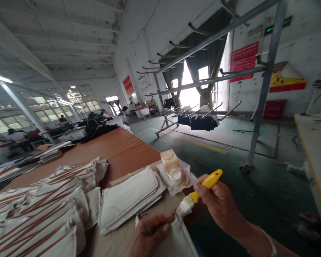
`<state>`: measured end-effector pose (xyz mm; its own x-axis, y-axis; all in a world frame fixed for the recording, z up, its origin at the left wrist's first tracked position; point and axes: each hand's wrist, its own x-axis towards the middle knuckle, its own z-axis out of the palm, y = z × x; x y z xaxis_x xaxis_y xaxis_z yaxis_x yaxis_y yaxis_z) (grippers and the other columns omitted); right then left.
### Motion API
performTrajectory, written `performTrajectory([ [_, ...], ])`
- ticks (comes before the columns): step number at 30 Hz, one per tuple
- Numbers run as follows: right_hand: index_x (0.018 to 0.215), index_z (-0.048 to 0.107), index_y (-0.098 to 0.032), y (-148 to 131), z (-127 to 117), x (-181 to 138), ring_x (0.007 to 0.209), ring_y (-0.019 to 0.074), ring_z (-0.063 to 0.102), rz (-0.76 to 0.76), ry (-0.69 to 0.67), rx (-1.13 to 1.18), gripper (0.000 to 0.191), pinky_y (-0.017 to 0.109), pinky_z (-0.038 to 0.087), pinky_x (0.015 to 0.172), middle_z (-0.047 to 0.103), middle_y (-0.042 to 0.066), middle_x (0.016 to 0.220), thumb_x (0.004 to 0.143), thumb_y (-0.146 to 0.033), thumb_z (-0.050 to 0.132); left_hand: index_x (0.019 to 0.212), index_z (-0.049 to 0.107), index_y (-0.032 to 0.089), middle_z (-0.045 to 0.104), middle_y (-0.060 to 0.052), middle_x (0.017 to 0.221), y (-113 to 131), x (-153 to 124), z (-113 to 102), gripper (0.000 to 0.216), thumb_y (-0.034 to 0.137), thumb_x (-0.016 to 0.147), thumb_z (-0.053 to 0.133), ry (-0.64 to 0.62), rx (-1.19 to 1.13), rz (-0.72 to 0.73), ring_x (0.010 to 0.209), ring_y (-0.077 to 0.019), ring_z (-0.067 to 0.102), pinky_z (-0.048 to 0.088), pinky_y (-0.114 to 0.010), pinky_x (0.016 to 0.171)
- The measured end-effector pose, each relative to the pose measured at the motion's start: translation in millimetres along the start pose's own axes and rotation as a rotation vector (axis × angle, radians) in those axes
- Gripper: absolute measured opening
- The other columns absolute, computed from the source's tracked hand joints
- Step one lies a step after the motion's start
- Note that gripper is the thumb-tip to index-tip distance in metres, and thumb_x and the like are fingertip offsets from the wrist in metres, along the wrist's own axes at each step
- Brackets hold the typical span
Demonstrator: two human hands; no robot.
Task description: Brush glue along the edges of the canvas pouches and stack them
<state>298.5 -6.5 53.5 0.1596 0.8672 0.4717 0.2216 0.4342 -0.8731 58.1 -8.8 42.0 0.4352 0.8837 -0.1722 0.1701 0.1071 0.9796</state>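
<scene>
Brown tabletop (125, 141) has pale fabric piece (178, 240) at near right edge, left hand (149, 232) grip pinching its border, right hand (222, 203) grip clamped on yellow brush (194, 197): best brush thinly, evenly, fabric held steady.

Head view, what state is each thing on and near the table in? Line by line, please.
Right hand, closed around the brush.
Brush, tilted, bristle end coated white.
Left hand, at the fabric piece; grip unclear.
Fabric piece, partly covered by left hand.
Pale stack, lying flat, layers uneven.
Container, stained, on white paper.
Dark bags, hanging on the rack.
Curtains, parted.
</scene>
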Motion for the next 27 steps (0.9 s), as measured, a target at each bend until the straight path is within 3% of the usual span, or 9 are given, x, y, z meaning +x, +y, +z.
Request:
performTrajectory([
  [5,0.082,0.064,-0.018,9.2,-0.8,-5.1,0.066,0.0169,0.055,-0.039,-0.020,-0.034,0.028,0.025,0.044,0.061,0.059,0.003,0.071,0.094,-0.041,0.057,0.097,0.077,0.018,0.072,-0.007,0.088,-12.1,0.5,1.0,0.042,0.056,0.085,0.066,0.006,0.248,0.169,0.078,-0.0183,0.062,0.048,-0.024,0.068],
  [9,0.084,0.062,-0.018,13.4,-12.9,-1.3,0.056,0.0140,0.045,0.089,0.056,0.042,0.030,0.024,0.036,0.051,0.050,-0.001,0.063,0.094,-0.045,0.056,0.085,0.076,0.020,0.062,-0.004,0.068,-20.8,2.5,-1.6,0.039,0.054,0.090,0.058,-0.042,0.578,0.488,0.066,-0.0157,0.057,0.044,-0.022,0.059],
  [13,0.083,0.061,-0.017,6.7,-15.7,-1.1,0.053,0.0123,0.040,0.189,-0.031,0.167,0.031,0.024,0.034,0.049,0.045,-0.003,0.059,0.093,-0.046,0.058,0.078,0.071,0.021,0.056,-0.001,0.057,-25.8,3.4,-0.4,0.037,0.054,0.090,0.057,0.014,0.725,0.694,0.057,-0.0142,0.052,0.040,-0.024,0.057],
  [17,0.077,0.060,-0.016,0.4,-7.8,-0.9,0.055,0.0112,0.041,0.213,-0.197,0.220,0.030,0.024,0.035,0.052,0.046,-0.003,0.060,0.092,-0.042,0.059,0.078,0.069,0.022,0.056,0.001,0.058,-24.0,2.2,3.0,0.032,0.051,0.090,0.059,0.056,0.759,0.771,0.055,-0.0128,0.050,0.034,-0.025,0.056],
  [20,0.075,0.056,-0.016,-0.6,-5.5,1.4,0.050,0.0083,0.035,0.345,-0.295,0.396,0.028,0.021,0.029,0.047,0.044,-0.005,0.057,0.086,-0.041,0.064,0.079,0.069,0.023,0.062,0.000,0.060,-19.4,0.5,6.8,0.032,0.051,0.091,0.058,0.012,0.741,0.802,0.055,-0.0126,0.053,0.033,-0.026,0.056],
  [23,0.075,0.054,-0.017,-0.9,-9.3,3.3,0.040,0.0057,0.027,0.514,-0.398,0.565,0.027,0.021,0.018,0.039,0.042,-0.008,0.051,0.078,-0.040,0.068,0.081,0.071,0.025,0.068,0.001,0.062,-15.0,-3.3,11.4,0.028,0.047,0.093,0.059,-0.058,0.703,0.740,0.059,-0.0132,0.057,0.036,-0.026,0.062],
  [25,0.074,0.054,-0.017,-1.3,-14.3,4.7,0.036,0.0051,0.024,0.539,-0.445,0.588,0.025,0.021,0.015,0.037,0.041,-0.008,0.048,0.075,-0.038,0.068,0.081,0.073,0.026,0.070,0.001,0.064,-13.8,-6.3,13.2,0.027,0.047,0.092,0.060,-0.074,0.698,0.696,0.061,-0.0139,0.059,0.037,-0.026,0.064],
  [27,0.074,0.055,-0.016,-1.2,-19.4,6.9,0.037,0.0052,0.026,0.509,-0.409,0.567,0.025,0.021,0.016,0.038,0.040,-0.009,0.048,0.076,-0.037,0.067,0.080,0.073,0.026,0.069,-0.001,0.064,-14.8,-8.5,13.0,0.030,0.049,0.092,0.058,-0.073,0.723,0.675,0.061,-0.0147,0.059,0.036,-0.027,0.063],
])
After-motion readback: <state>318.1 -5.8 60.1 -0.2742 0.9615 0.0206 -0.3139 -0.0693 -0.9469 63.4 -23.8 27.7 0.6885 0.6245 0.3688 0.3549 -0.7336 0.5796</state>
